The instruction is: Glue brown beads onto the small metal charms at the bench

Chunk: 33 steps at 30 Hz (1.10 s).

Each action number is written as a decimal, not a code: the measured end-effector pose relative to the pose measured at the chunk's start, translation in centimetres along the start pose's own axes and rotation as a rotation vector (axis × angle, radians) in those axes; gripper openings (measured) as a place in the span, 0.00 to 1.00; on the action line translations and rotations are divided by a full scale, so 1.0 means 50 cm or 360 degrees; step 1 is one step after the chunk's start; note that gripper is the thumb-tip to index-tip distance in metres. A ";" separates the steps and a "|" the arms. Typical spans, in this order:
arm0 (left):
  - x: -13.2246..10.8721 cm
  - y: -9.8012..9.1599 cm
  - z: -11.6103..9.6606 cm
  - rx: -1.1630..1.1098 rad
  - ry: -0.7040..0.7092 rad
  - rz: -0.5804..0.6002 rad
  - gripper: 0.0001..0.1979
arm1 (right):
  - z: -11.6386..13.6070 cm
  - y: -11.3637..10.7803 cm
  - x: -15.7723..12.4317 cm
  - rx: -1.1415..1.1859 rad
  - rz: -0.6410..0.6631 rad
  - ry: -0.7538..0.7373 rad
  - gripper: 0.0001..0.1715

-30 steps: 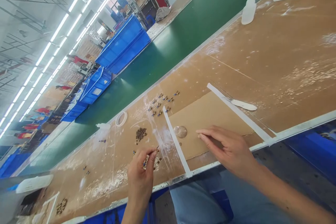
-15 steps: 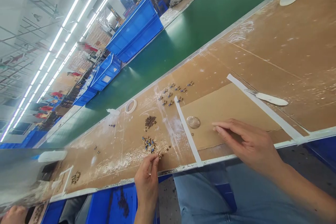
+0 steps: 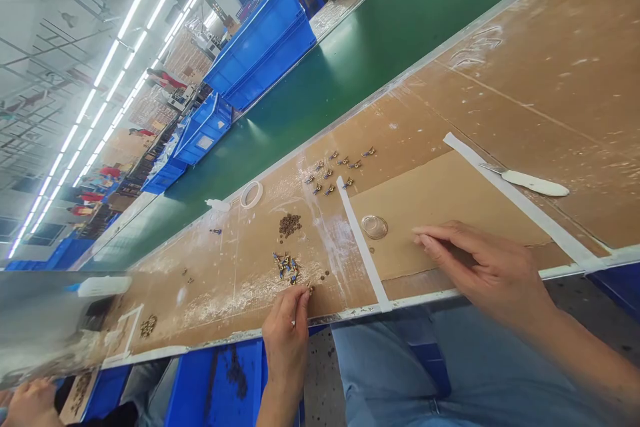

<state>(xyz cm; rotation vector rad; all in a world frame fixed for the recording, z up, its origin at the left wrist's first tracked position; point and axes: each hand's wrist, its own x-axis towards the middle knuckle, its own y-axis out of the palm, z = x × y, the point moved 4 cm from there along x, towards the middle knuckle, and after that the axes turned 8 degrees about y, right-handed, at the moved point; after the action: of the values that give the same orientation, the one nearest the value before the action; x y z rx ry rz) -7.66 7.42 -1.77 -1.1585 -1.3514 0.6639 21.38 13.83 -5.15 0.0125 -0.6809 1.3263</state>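
Note:
My left hand (image 3: 287, 335) is at the bench's near edge, its fingers pinched together on a tiny dark part (image 3: 311, 290). Just beyond it lies a small cluster of blue-and-brass parts (image 3: 285, 265), and farther off a heap of small brown pieces (image 3: 289, 223). My right hand (image 3: 484, 271) rests on a cardboard sheet (image 3: 440, 203) with fingers stretched flat and nothing in it. A clear round lid (image 3: 374, 226) sits just left of its fingertips. Several finished blue-and-brass parts (image 3: 336, 170) are spread at the far side.
White tape strips (image 3: 363, 247) frame the cardboard. A white-handled knife (image 3: 530, 181) lies to the right, a tape ring (image 3: 251, 194) and glue bottle (image 3: 217, 205) to the left. A green conveyor (image 3: 350, 60) runs behind, with blue bins (image 3: 260, 53). Another person's hand (image 3: 27, 401) shows at bottom left.
My left hand has drawn back from over the table to its near edge, leaving a cluster of blue-and-brass parts uncovered. The right hand has stayed flat on the cardboard. The view shifted.

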 end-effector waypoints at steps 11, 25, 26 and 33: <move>0.009 0.001 -0.007 0.0037 0.0026 0.0048 0.09 | 0.003 -0.001 0.003 -0.0042 0.0017 0.0014 0.09; 0.013 0.010 -0.010 0.0166 0.0252 0.0135 0.07 | 0.002 -0.001 0.000 -0.0037 -0.0017 0.0002 0.09; 0.014 0.010 -0.009 0.0175 0.0260 0.0143 0.07 | 0.002 -0.001 0.001 -0.0035 -0.0011 0.0004 0.09; 0.018 0.009 -0.008 0.0159 0.0244 0.0168 0.08 | 0.002 -0.004 0.000 -0.0023 -0.0019 0.0029 0.08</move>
<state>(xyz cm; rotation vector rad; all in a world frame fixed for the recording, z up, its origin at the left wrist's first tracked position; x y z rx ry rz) -7.01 8.26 -1.76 -1.1818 -1.1223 0.6959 21.51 13.76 -5.01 -0.0072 -0.6738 1.3083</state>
